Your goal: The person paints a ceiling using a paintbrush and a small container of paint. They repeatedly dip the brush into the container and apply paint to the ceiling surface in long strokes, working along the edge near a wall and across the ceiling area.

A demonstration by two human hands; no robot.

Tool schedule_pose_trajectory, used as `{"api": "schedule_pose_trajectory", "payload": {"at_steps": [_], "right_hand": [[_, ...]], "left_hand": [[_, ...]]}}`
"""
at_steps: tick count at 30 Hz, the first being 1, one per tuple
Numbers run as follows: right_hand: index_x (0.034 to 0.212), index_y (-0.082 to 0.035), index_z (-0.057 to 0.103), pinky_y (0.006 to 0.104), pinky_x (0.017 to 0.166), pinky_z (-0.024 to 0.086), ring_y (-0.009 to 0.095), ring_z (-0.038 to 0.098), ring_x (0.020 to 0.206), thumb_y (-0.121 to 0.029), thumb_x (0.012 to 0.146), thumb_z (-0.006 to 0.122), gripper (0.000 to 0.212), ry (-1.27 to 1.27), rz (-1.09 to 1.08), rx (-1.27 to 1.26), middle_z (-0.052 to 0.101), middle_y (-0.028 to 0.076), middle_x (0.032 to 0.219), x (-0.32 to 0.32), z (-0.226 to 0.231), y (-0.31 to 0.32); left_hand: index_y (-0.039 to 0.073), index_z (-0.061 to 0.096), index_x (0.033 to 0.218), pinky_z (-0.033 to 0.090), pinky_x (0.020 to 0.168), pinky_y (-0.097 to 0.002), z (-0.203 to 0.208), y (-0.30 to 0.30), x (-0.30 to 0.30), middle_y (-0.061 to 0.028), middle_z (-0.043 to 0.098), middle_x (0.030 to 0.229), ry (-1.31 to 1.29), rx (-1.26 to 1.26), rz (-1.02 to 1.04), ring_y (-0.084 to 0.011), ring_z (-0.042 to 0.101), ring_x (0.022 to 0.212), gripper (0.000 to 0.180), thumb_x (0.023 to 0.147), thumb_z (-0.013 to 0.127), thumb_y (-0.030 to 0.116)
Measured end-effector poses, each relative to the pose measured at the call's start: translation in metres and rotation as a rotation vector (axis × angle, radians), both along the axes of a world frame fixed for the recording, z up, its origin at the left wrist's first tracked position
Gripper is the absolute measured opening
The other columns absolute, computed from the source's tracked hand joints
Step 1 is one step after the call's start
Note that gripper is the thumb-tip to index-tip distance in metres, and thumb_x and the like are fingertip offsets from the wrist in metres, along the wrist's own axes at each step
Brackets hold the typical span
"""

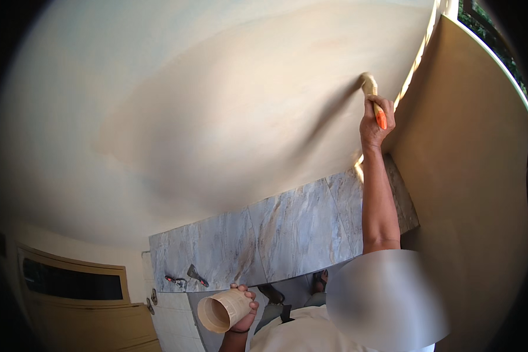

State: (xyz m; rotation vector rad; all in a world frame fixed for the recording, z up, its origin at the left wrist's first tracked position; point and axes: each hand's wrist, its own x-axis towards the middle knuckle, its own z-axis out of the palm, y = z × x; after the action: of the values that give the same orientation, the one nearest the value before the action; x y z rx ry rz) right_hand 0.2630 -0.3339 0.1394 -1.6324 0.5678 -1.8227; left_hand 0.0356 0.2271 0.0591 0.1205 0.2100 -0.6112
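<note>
At arm's length, my right hand (pixel 376 126) is closed around the handle of a paintbrush (pixel 368 85), whose butt end is orange. Its pale bristles meet the cream wall (pixel 229 105) near the wall's right corner, and a long shadow falls to the lower left. A broad, darker, beige patch spreads across the wall, left of the brush. Low near my body, my left hand (pixel 249 312) grips a cream plastic tub (pixel 223 310) from its right side. The tub is tilted with its mouth toward the lower left; its contents cannot be made out.
A grey marbled tile ledge (pixel 287 229) runs below the wall. On it lie a scraper (pixel 197 276) and a red-and-black tool (pixel 175 280). A tan side wall (pixel 463 158) rises close on the right. A wooden door (pixel 94 322) stands at lower left. My feet are below the ledge.
</note>
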Motion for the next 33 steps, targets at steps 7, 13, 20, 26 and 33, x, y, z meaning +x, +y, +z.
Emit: {"api": "schedule_pose_trajectory", "payload": {"at_steps": [7, 13, 20, 26, 33], "right_hand": [[0.089, -0.015, 0.075, 0.0381, 0.073, 0.054, 0.027, 0.063, 0.088, -0.003, 0.068, 0.077, 0.024, 0.158, 0.2, -0.323, 0.067, 0.007, 0.098, 0.071, -0.025, 0.155], [0.088, -0.011, 0.071, 0.0343, 0.073, 0.058, 0.025, 0.067, 0.088, 0.003, 0.074, 0.077, 0.021, 0.128, 0.775, -0.486, 0.07, 0.007, 0.098, 0.055, -0.009, 0.214], [0.089, -0.002, 0.073, 0.0327, 0.083, 0.056, 0.017, 0.069, 0.089, 0.001, 0.086, 0.078, 0.007, -0.057, 0.303, 0.075, 0.073, 0.007, 0.095, 0.015, -0.013, 0.053], [0.089, -0.014, 0.076, 0.037, 0.074, 0.054, 0.025, 0.066, 0.084, -0.001, 0.078, 0.079, 0.017, -0.013, -0.047, -0.191, 0.068, 0.007, 0.091, 0.042, 0.0, 0.125], [0.087, -0.014, 0.074, 0.0333, 0.069, 0.055, 0.023, 0.066, 0.086, 0.001, 0.07, 0.081, 0.024, 0.16, 0.634, -0.53, 0.07, 0.007, 0.099, 0.082, -0.005, 0.329]], "left_hand": [[0.016, 0.058, 0.138, 0.049, 0.098, -0.0478, -0.008, 0.023, 0.008, -0.0067, 0.058, 0.133, 0.051, 0.01, 0.01, -0.0285, 0.054, 0.124, 0.044, 0.097, 0.065, 0.033], [0.016, 0.057, 0.138, 0.049, 0.098, -0.0482, -0.003, 0.036, 0.023, -0.0071, 0.057, 0.134, -0.037, 0.001, -0.026, -0.0289, 0.054, 0.125, 0.047, 0.096, 0.068, 0.034], [0.016, 0.057, 0.138, 0.049, 0.099, -0.0491, -0.013, 0.071, 0.018, -0.0072, 0.056, 0.134, -0.018, -0.066, -0.056, -0.0292, 0.053, 0.125, 0.048, 0.095, 0.068, 0.034], [0.016, 0.058, 0.138, 0.049, 0.099, -0.0494, -0.022, 0.105, 0.023, -0.0069, 0.056, 0.135, 0.005, -0.042, -0.063, -0.0296, 0.054, 0.126, 0.048, 0.095, 0.068, 0.035], [0.016, 0.059, 0.137, 0.049, 0.1, -0.0494, -0.017, 0.125, 0.05, -0.0068, 0.056, 0.135, -0.017, -0.046, -0.1, -0.0299, 0.053, 0.126, 0.045, 0.097, 0.065, 0.038]]}}
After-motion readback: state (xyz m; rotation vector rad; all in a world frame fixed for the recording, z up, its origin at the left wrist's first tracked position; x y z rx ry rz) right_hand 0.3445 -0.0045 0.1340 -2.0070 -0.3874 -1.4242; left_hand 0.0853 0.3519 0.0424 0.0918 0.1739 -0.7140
